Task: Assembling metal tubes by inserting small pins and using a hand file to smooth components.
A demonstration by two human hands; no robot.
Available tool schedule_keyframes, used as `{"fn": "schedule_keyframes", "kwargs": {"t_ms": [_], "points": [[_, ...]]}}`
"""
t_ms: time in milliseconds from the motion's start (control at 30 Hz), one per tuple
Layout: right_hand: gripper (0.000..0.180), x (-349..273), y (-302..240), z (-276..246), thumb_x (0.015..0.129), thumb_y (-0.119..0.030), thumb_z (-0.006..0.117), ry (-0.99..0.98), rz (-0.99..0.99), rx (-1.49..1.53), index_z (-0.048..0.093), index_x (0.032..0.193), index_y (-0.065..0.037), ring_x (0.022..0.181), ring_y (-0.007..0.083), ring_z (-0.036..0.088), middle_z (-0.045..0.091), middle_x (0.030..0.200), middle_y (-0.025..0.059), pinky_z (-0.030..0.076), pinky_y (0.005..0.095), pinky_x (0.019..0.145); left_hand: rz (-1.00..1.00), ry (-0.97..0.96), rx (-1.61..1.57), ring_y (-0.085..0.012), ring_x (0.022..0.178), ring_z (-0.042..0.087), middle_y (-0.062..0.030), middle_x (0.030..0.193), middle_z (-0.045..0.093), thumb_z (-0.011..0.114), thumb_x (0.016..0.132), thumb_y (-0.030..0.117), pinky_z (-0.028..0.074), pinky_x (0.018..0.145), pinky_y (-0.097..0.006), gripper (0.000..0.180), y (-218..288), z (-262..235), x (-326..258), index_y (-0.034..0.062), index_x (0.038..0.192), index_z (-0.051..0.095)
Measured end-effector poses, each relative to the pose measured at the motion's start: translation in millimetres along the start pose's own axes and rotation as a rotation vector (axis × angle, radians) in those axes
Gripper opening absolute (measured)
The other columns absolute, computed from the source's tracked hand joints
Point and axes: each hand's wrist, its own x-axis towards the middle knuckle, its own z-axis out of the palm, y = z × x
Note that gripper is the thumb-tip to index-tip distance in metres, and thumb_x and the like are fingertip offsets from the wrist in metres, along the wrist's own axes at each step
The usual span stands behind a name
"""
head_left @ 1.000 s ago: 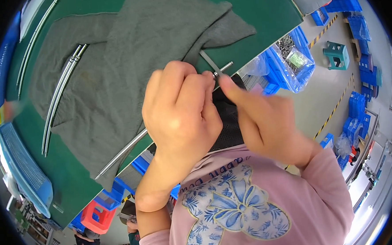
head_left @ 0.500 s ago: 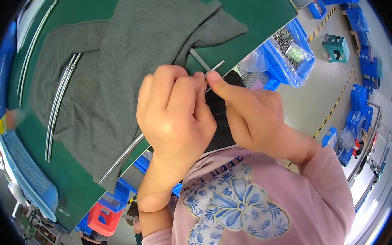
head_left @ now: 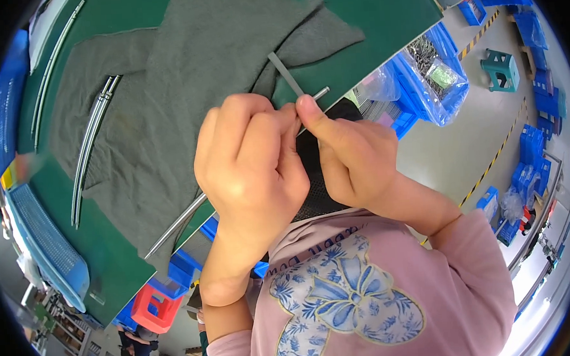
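My left hand is closed around a thin shiny metal rod. The rod slants from the lower left, passes under the fist, and its far tip shows beyond my right thumb. My right hand pinches a narrow flat grey strip, thumb on top, laid across the rod near that tip. The fingers beneath are hidden, as is the contact between strip and rod. Under and beyond my hands a grey cloth is spread on the green tabletop. Several similar rods lie bundled on the cloth at left.
More long rods lie at the table's far left, near a blue perforated basket. Past the right table edge stands a blue bin of small metal parts. A red stool and a green stool are on the floor.
The grey strip has slid up and left across the rod, showing more of its length. My right hand has shifted slightly left with it, and my left hand keeps its grip.
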Motion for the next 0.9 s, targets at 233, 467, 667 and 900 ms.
{"fn": "schedule_keyframes", "kwargs": {"t_ms": [233, 467, 667, 900], "points": [[0.05, -13.4, -0.6, -5.3, 0.065, 0.004, 0.056, -0.029, -0.017, -0.079, 0.065, 0.114, 0.002, 0.037, 0.0141, 0.039, 0.044, 0.051, 0.0004, 0.034, 0.0275, 0.037, 0.005, -0.026, 0.002, -0.0237, 0.059, 0.049, -0.0065, 0.074, 0.053, 0.07, 0.061, -0.005, 0.038, 0.05, -0.034, 0.017, 3.2, -0.3, -1.9, 0.0026, 0.074, 0.062], [0.051, -20.3, 5.8, -0.1, 0.066, 0.003, 0.056, -0.018, -0.009, -0.058, 0.065, 0.116, 0.001, 0.037, 0.0144, 0.039, 0.043, 0.052, -0.0006, 0.034, 0.0275, 0.037, 0.029, -0.011, 0.017, -0.0237, 0.059, 0.049, -0.0065, 0.075, 0.054, 0.071, 0.06, -0.005, 0.039, 0.051, -0.034, 0.018, -0.4, 0.5, -1.8, 0.0028, 0.074, 0.062], [0.05, -43.0, 1.3, -13.1, 0.069, 0.003, 0.057, -0.108, 0.036, -0.087, 0.062, 0.119, 0.001, 0.038, 0.0146, 0.042, 0.047, 0.054, 0.0, 0.035, 0.0277, 0.037, -0.003, 0.005, 0.013, -0.0239, 0.059, 0.049, -0.0065, 0.074, 0.054, 0.07, 0.061, -0.005, 0.039, 0.051, -0.034, 0.018, 0.4, 2.6, -4.3, 0.0027, 0.074, 0.062], [0.045, -38.0, -0.6, -10.5, 0.074, 0.011, 0.058, -0.091, 0.037, -0.024, 0.06, 0.118, 0.005, 0.038, 0.0184, 0.041, 0.047, 0.054, 0.0047, 0.033, 0.0295, 0.04, -0.003, -0.006, 0.0, -0.0239, 0.059, 0.049, -0.0064, 0.074, 0.053, 0.07, 0.061, -0.005, 0.039, 0.051, -0.034, 0.017, -0.2, 1.3, -1.7, 0.003, 0.074, 0.062]]}}
